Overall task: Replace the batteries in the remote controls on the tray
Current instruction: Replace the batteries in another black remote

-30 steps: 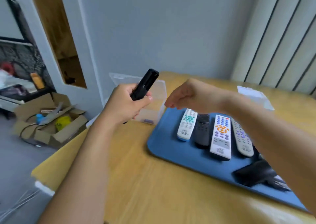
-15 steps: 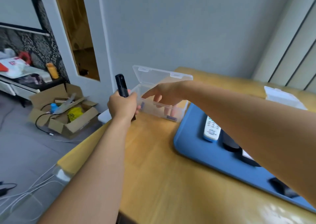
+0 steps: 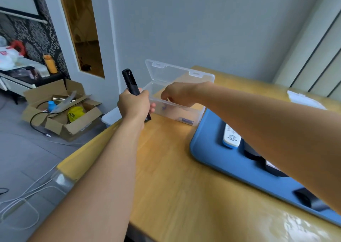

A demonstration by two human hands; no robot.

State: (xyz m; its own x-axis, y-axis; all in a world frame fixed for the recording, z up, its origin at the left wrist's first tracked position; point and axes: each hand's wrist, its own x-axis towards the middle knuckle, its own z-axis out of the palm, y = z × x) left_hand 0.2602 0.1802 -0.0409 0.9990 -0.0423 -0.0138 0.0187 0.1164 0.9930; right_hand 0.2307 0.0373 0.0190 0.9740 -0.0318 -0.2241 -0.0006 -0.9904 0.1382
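Two hands busy | left hand (image 3: 133,104) gripped black remote (image 3: 131,84) | right hand (image 3: 176,94), fingers curled, in clear box (image 3: 177,101) at 12 o'clock, hold unclear | risk: battery (image 3: 186,120) slipping.

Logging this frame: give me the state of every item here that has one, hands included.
clear plastic box: lid open, upright
black remote: gripped, held near upright off the table
left hand: grips black remote
right hand: reaching into box, fingers hidden
white remote: lying on blue tray

Black remote (image 3: 131,84) upright in left hand (image 3: 133,106), battery (image 3: 187,120) seemingly in clear box (image 3: 177,110)
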